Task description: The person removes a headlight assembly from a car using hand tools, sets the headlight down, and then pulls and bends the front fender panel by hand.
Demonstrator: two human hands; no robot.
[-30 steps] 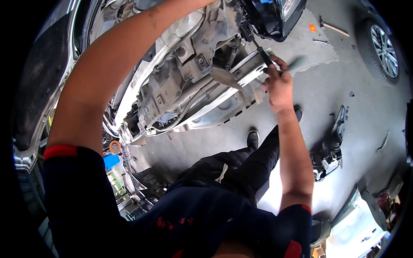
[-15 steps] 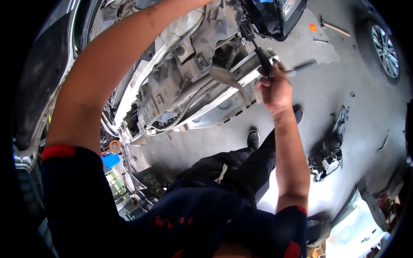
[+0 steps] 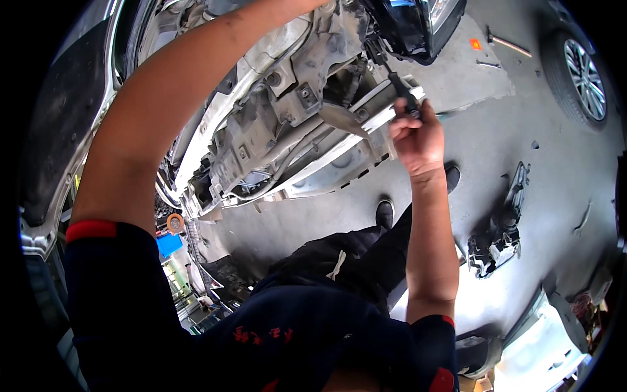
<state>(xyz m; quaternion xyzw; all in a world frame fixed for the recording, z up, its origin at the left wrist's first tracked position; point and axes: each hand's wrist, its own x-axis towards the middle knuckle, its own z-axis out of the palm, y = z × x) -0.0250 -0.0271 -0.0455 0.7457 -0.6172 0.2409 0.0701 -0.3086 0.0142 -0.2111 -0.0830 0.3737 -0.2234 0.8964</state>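
Observation:
My right hand (image 3: 418, 138) is closed with its fingers curled round the handle end of a black screwdriver (image 3: 401, 90). Its thin shaft points up and away, and the tip meets dark parts beside the headlight assembly (image 3: 406, 32) on the stripped car front (image 3: 287, 111). Behind the fingers a small greenish piece shows; I cannot make out what it is. My left arm (image 3: 140, 124) reaches up across the car's front, and its hand lies beyond the upper edge of the picture.
A pale metal crossbeam (image 3: 385, 108) runs just left of my right hand. On the floor to the right are a wheel (image 3: 581, 81), a long-handled hammer (image 3: 509, 44), a wrench (image 3: 488, 64) and a removed dark part (image 3: 499, 235). A white panel (image 3: 542, 346) lies at the lower right.
My right fingers have shifted on the screwdriver's handle end, and the forearm has moved slightly left. A blurred grey rod-like shape beside that hand no longer shows. The left arm is nearly unchanged.

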